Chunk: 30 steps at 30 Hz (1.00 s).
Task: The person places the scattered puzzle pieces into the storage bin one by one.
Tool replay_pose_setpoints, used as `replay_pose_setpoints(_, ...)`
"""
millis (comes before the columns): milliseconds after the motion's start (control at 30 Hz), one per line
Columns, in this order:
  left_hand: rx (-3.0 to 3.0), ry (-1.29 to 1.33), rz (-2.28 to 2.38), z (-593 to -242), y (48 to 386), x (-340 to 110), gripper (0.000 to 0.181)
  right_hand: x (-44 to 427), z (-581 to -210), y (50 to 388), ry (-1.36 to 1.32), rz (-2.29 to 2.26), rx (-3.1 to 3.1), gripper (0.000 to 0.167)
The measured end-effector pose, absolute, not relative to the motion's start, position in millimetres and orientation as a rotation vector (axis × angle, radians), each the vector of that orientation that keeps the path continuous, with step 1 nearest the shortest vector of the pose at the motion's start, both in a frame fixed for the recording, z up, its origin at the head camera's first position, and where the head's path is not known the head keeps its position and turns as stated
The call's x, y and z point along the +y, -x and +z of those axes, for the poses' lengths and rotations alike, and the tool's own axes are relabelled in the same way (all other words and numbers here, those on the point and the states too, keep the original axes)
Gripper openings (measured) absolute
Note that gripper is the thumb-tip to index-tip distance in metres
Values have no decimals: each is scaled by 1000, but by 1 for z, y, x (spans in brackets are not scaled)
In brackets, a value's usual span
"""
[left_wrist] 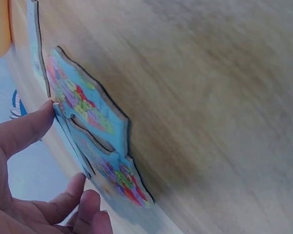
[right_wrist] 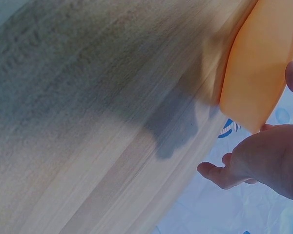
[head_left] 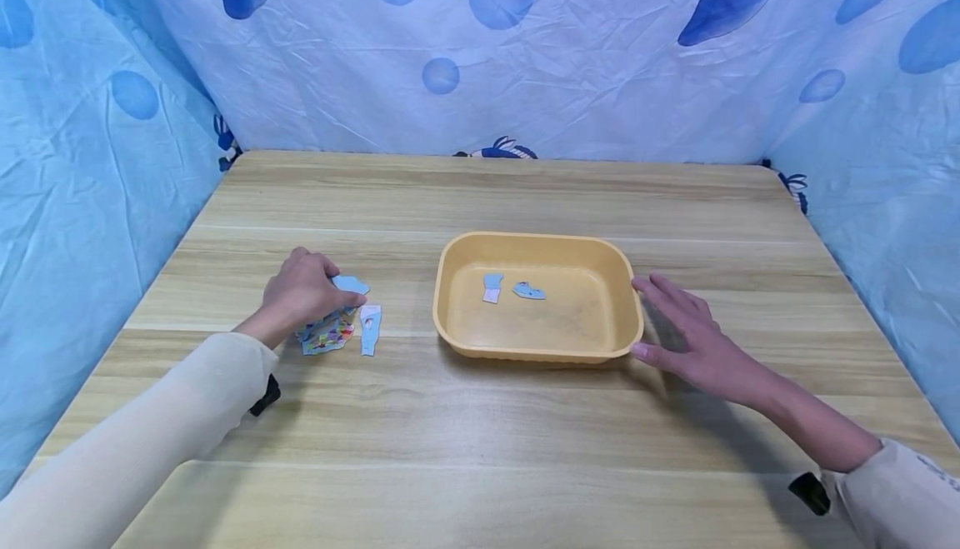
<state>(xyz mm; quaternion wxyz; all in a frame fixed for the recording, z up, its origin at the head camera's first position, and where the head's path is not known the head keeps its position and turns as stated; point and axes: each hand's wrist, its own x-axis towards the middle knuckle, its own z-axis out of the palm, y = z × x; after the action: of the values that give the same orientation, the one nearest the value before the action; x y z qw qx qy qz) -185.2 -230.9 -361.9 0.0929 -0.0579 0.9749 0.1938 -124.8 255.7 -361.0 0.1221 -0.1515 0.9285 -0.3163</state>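
At the left of the table, my left hand (head_left: 302, 289) pinches a light-blue jigsaw puzzle piece (head_left: 350, 284) by its edges, thumb on one side and fingertips on the other. Under and beside it lie more puzzle pieces (head_left: 327, 339) with a colourful print, seen edge-on in the left wrist view as thick pieces (left_wrist: 83, 100) partly overlapping. A narrow blue and pink piece (head_left: 371, 330) lies just right of them. My right hand (head_left: 690, 336) touches the right rim of a yellow tray (head_left: 536, 356) with thumb and fingertips, its fingers fairly straight.
Inside the tray lie two small pieces, a blue and pink one (head_left: 492, 287) and a blue one (head_left: 528, 291). The wooden table (head_left: 480, 466) is bordered by blue patterned cloth (head_left: 585, 99) at the back and sides.
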Motion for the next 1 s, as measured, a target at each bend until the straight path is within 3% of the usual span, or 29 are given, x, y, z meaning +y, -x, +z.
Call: replay_pose_setpoints(1000, 2862, 128, 649, -358, 187, -225, 70, 256, -361, 124, 474, -966, 2708, 81)
